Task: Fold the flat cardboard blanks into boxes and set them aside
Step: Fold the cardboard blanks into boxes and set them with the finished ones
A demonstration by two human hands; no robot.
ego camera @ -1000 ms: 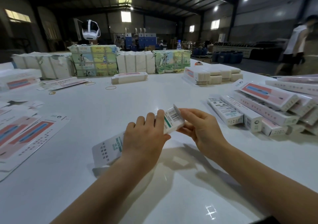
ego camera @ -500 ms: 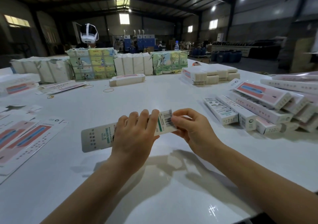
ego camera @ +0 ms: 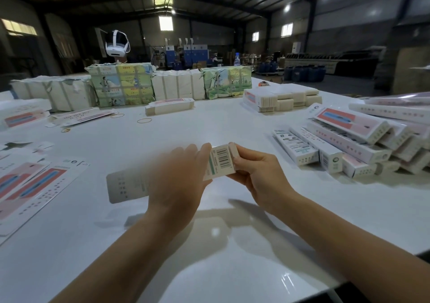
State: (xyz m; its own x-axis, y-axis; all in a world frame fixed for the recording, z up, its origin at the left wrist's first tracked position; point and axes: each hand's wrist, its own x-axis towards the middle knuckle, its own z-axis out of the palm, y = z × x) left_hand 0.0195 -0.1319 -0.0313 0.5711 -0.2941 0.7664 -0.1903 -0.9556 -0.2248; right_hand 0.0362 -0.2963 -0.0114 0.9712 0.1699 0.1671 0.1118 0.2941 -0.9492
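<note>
A long white cardboard box blank [ego camera: 126, 185] with a barcode at its right end hangs above the white table [ego camera: 209, 128] in front of me. My left hand [ego camera: 179, 177], blurred by motion, grips its middle from above. My right hand [ego camera: 256, 174] pinches the barcode end, with thumb and fingers around the end flap. Flat pink-and-blue blanks [ego camera: 30, 188] lie at the left edge of the table. Several folded boxes [ego camera: 349, 144] are piled at the right.
Wrapped bundles of blanks [ego camera: 121, 83] line the far side of the table, with a stack of white cartons [ego camera: 281, 96] to their right and one folded box [ego camera: 169, 106] in front. Rubber bands [ego camera: 144, 120] lie loose on the table. A headset [ego camera: 116, 44] stands behind.
The blank has swung from tilted to nearly level and risen slightly. My right hand has closed further over the barcode end, and my left hand has shifted along the box.
</note>
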